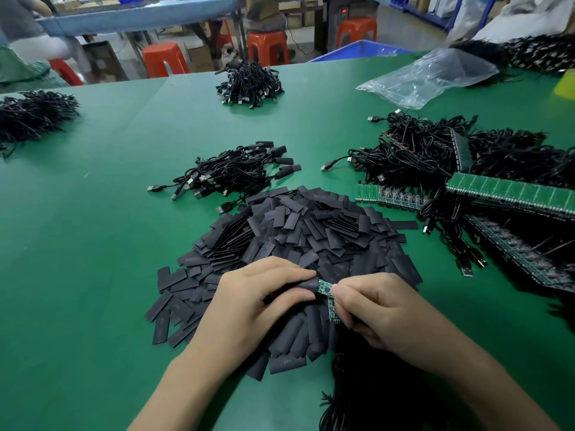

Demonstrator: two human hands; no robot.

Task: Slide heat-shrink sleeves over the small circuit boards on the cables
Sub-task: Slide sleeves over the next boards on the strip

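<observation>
left hand (264, 293) on sleeve (306, 284), right hand (373, 309) on circuit board (325, 287)

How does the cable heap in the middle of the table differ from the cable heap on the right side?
The middle heap is smaller; the right heap is larger and spreads wide. The middle heap's cable ends wear black sleeves; the right heap shows bare green boards. Both hold black cables with USB plugs on the green table.

Green tabletop (93, 213) in foreground. Beyond its far edge: orange plastic stools (165, 59) on a pale floor (401, 32), a blue-topped table (140, 17), a blue bin (361, 49).
</observation>
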